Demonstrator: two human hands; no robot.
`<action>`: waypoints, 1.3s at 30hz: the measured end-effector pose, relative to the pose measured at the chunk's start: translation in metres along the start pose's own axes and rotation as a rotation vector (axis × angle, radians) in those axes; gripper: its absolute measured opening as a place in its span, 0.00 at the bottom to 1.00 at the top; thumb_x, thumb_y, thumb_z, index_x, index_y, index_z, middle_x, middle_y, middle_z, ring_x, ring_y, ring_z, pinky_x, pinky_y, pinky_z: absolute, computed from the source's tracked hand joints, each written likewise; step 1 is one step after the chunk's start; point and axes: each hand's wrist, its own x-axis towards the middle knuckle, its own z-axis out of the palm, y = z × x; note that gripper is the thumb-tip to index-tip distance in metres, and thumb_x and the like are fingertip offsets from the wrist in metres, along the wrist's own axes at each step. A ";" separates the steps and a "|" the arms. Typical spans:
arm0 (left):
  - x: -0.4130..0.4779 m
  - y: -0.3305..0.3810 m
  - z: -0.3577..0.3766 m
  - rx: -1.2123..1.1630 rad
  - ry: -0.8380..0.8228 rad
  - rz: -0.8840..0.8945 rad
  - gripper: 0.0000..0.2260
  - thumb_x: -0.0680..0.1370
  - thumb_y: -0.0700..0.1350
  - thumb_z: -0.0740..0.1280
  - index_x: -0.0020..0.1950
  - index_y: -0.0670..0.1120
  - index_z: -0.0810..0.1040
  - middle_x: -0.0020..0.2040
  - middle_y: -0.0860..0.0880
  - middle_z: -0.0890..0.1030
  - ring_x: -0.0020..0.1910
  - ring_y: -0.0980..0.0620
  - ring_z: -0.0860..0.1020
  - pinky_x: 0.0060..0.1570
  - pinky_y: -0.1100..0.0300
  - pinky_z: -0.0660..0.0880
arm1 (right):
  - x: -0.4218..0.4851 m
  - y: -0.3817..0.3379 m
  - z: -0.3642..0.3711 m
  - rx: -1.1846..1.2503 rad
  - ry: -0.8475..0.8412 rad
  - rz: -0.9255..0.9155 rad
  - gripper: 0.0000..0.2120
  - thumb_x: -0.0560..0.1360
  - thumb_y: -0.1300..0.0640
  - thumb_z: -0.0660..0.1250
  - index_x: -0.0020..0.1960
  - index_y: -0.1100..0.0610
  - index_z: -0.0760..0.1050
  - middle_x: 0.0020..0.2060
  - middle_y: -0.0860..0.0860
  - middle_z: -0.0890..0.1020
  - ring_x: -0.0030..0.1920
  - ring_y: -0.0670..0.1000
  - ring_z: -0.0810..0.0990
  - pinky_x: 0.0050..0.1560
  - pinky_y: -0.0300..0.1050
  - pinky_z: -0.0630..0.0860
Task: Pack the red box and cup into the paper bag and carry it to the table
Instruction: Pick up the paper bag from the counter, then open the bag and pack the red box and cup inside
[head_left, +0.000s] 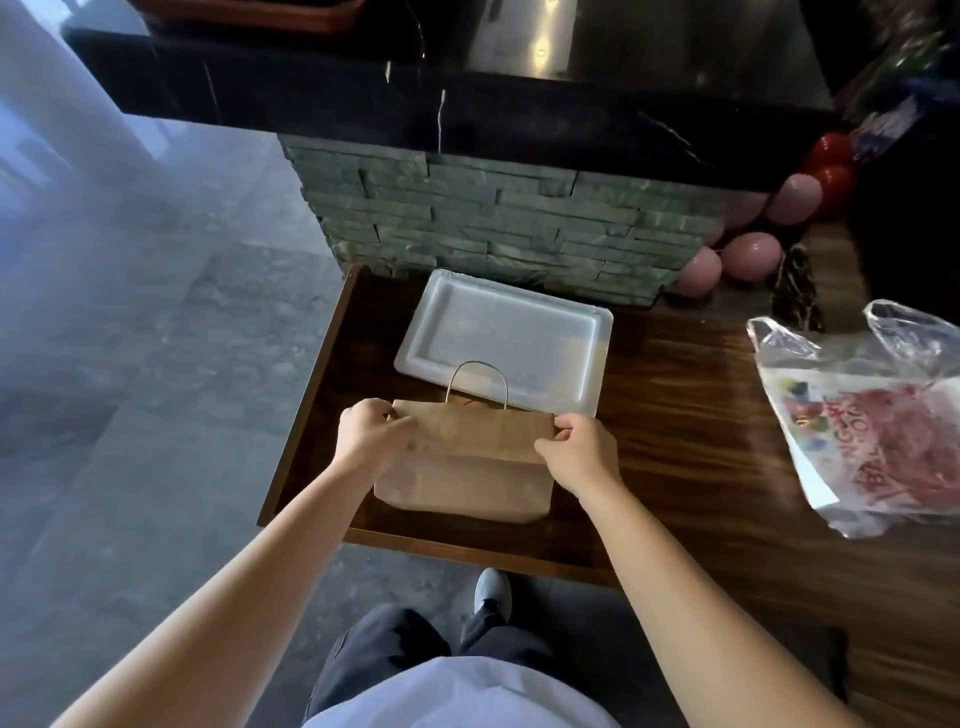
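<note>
Both hands' pinching grip: left hand (371, 434), right hand (576, 452), paper bag (467, 467) top corners

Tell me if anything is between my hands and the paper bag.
Nothing visible. The left hand and right hand already pinch the top corners of the paper bag, which lies on the wooden counter.

Left hand (371, 434) and right hand (576, 449) pinching paper bag (467, 467) top corners, white tray (506, 332) behind, wooden counter (675, 415)

Plastic bag (878, 431) — red print, partly "BALLOON"
</note>
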 end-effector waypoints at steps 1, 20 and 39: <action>-0.001 -0.001 0.000 -0.052 -0.006 -0.020 0.03 0.71 0.42 0.67 0.39 0.46 0.81 0.41 0.46 0.83 0.42 0.44 0.82 0.37 0.52 0.80 | -0.001 0.003 0.000 0.071 0.017 0.016 0.18 0.69 0.57 0.71 0.59 0.55 0.77 0.47 0.50 0.81 0.48 0.51 0.79 0.46 0.44 0.77; -0.038 0.003 -0.072 0.003 0.119 0.699 0.04 0.73 0.47 0.72 0.42 0.56 0.85 0.40 0.62 0.83 0.45 0.58 0.79 0.42 0.67 0.73 | -0.056 -0.011 -0.042 0.653 -0.252 -0.240 0.12 0.70 0.73 0.68 0.36 0.57 0.78 0.41 0.62 0.83 0.52 0.62 0.80 0.57 0.58 0.75; -0.070 0.023 -0.046 0.874 -0.635 0.853 0.33 0.70 0.43 0.67 0.74 0.52 0.62 0.59 0.50 0.78 0.53 0.49 0.78 0.46 0.53 0.80 | -0.102 -0.086 -0.066 -0.096 -0.207 -0.640 0.13 0.75 0.63 0.62 0.39 0.47 0.77 0.34 0.43 0.80 0.37 0.40 0.78 0.33 0.31 0.74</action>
